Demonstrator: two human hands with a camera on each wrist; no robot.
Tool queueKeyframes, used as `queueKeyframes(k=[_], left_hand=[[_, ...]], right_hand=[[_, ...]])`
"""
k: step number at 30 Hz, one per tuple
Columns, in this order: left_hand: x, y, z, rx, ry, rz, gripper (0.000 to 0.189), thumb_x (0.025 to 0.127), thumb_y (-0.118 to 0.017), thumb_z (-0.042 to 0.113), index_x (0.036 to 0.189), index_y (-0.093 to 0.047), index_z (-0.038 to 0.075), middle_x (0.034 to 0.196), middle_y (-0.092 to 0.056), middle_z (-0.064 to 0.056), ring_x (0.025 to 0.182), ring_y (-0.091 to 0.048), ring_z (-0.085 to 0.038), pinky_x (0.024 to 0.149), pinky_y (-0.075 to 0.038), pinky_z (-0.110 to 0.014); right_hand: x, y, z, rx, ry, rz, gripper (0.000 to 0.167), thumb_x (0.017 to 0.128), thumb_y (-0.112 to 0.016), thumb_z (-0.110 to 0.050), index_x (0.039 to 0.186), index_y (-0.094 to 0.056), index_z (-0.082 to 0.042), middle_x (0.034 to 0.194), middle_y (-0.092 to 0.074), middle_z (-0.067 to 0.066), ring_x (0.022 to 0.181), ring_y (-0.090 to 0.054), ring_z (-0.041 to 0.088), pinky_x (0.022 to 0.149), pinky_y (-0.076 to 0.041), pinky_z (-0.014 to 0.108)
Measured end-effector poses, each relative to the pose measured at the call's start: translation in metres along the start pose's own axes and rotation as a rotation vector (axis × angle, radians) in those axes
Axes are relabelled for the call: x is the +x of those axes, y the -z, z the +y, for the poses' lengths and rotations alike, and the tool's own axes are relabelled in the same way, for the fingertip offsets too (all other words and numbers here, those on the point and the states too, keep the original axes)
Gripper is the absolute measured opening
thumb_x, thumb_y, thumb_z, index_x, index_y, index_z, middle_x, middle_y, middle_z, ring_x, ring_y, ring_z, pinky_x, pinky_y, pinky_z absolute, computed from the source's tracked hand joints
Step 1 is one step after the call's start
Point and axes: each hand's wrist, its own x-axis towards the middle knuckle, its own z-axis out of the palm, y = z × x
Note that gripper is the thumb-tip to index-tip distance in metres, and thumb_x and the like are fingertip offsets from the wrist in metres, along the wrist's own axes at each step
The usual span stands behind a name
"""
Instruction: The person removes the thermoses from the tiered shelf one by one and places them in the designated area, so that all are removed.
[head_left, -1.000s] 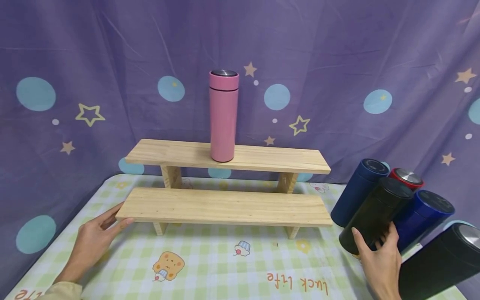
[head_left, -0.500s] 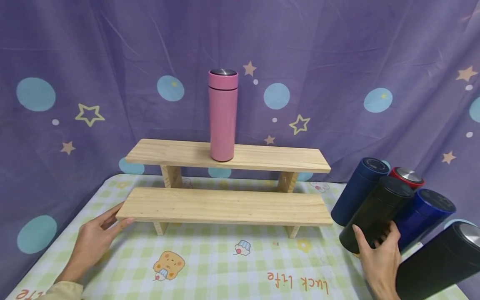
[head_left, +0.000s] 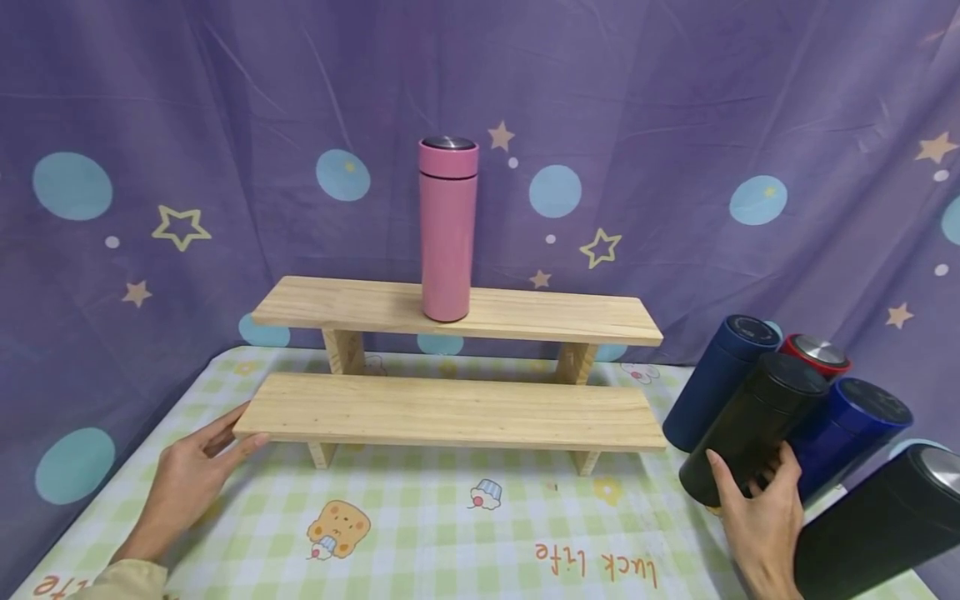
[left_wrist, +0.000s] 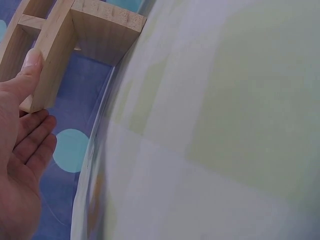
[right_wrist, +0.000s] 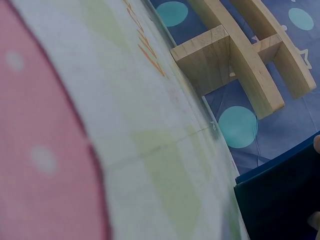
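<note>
My left hand (head_left: 183, 479) holds the left end of the lower board of a two-step wooden shelf (head_left: 450, 412). In the left wrist view its thumb (left_wrist: 31, 65) lies along the board's edge. At the right, my right hand (head_left: 765, 525) grips a black thermos (head_left: 753, 425) low on its body, thumb on the near side and fingers round the right. That thermos stands among a dark blue thermos (head_left: 716, 383), a red thermos (head_left: 817, 354) mostly hidden behind, and a bright blue thermos (head_left: 847, 437). On the upper board a pink thermos (head_left: 447, 237) stands upright.
A larger black thermos (head_left: 877, 525) stands just right of my right hand, near the frame's edge. The table wears a green checked cloth (head_left: 420, 533). Behind the shelf hangs a purple curtain (head_left: 247, 125) with stars and dots.
</note>
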Motion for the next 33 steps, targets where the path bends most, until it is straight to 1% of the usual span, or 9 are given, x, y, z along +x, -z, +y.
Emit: queueKeyframes(k=[2, 5, 7, 8, 10, 16, 23, 28, 33], left_hand=[[0.001, 0.0, 0.0, 0.0, -0.004, 0.0, 0.073, 0.099, -0.071, 0.044, 0.155, -0.047, 0.003, 0.139, -0.055, -0.032, 0.123, -0.055, -0.055, 0.083, -0.058, -0.05], [0.001, -0.001, 0.0, 0.0, -0.001, -0.005, 0.074, 0.099, -0.071, 0.044, 0.155, -0.046, 0.004, 0.139, -0.055, -0.032, 0.123, -0.055, -0.055, 0.082, -0.059, -0.05], [0.001, -0.001, 0.0, 0.001, 0.003, -0.007, 0.074, 0.099, -0.071, 0.045, 0.156, -0.046, 0.004, 0.139, -0.055, -0.031, 0.123, -0.055, -0.055, 0.084, -0.057, -0.052], [0.001, -0.001, 0.0, 0.003, 0.004, -0.005, 0.074, 0.099, -0.071, 0.045, 0.155, -0.046, 0.005, 0.138, -0.056, -0.031, 0.123, -0.055, -0.055, 0.085, -0.056, -0.054], [0.001, 0.0, 0.0, 0.004, 0.004, -0.005, 0.074, 0.099, -0.072, 0.045, 0.156, -0.046, 0.005, 0.137, -0.057, -0.031, 0.123, -0.055, -0.055, 0.087, -0.055, -0.056], [0.001, -0.001, -0.001, 0.007, 0.005, -0.008, 0.074, 0.099, -0.071, 0.045, 0.156, -0.046, 0.005, 0.137, -0.056, -0.032, 0.122, -0.056, -0.055, 0.086, -0.055, -0.056], [0.002, -0.001, -0.001, 0.011, 0.009, -0.006, 0.074, 0.099, -0.072, 0.045, 0.155, -0.046, 0.004, 0.137, -0.056, -0.031, 0.122, -0.056, -0.054, 0.087, -0.053, -0.056], [0.002, 0.0, -0.002, 0.013, 0.012, -0.009, 0.075, 0.099, -0.072, 0.046, 0.155, -0.046, 0.004, 0.138, -0.055, -0.033, 0.122, -0.055, -0.055, 0.085, -0.055, -0.055], [0.001, 0.0, -0.003, 0.013, 0.012, -0.012, 0.075, 0.099, -0.072, 0.045, 0.155, -0.046, 0.004, 0.138, -0.054, -0.033, 0.122, -0.055, -0.056, 0.086, -0.054, -0.057]], right_hand=[[0.0, 0.0, 0.0, -0.001, -0.001, 0.004, 0.084, 0.09, -0.083, -0.018, 0.157, -0.035, -0.002, 0.136, -0.056, 0.028, 0.117, -0.057, 0.037, 0.083, -0.035, -0.003], [0.0, 0.001, 0.001, 0.0, 0.003, 0.01, 0.083, 0.089, -0.083, -0.018, 0.156, -0.037, -0.003, 0.135, -0.058, 0.028, 0.114, -0.056, 0.016, 0.082, -0.035, -0.003], [0.001, 0.001, 0.001, 0.002, 0.01, 0.013, 0.082, 0.089, -0.084, -0.018, 0.156, -0.038, -0.003, 0.133, -0.059, 0.028, 0.109, -0.051, 0.001, 0.081, -0.036, -0.003], [0.001, 0.0, 0.001, 0.007, 0.015, 0.012, 0.082, 0.089, -0.084, -0.017, 0.156, -0.038, -0.003, 0.133, -0.059, 0.028, 0.107, -0.048, -0.005, 0.081, -0.036, -0.003], [0.001, 0.0, 0.001, 0.012, 0.024, 0.013, 0.082, 0.089, -0.084, -0.017, 0.155, -0.039, -0.002, 0.132, -0.059, 0.028, 0.104, -0.044, -0.011, 0.081, -0.036, -0.002], [0.001, 0.001, 0.001, 0.014, 0.034, 0.015, 0.082, 0.089, -0.084, -0.017, 0.156, -0.039, -0.002, 0.133, -0.059, 0.029, 0.106, -0.044, -0.012, 0.081, -0.036, -0.002], [0.002, 0.003, -0.002, 0.032, 0.036, 0.026, 0.082, 0.088, -0.085, -0.016, 0.155, -0.04, -0.002, 0.131, -0.06, 0.028, 0.102, -0.045, -0.013, 0.081, -0.037, -0.001], [0.003, 0.004, -0.006, 0.062, 0.022, 0.017, 0.081, 0.088, -0.085, -0.016, 0.155, -0.041, -0.003, 0.133, -0.06, 0.027, 0.106, -0.048, -0.009, 0.082, -0.039, -0.001], [0.005, 0.006, -0.011, 0.074, 0.041, 0.021, 0.08, 0.088, -0.085, -0.015, 0.154, -0.042, -0.004, 0.133, -0.06, 0.025, 0.109, -0.049, -0.008, 0.084, -0.04, -0.001]])
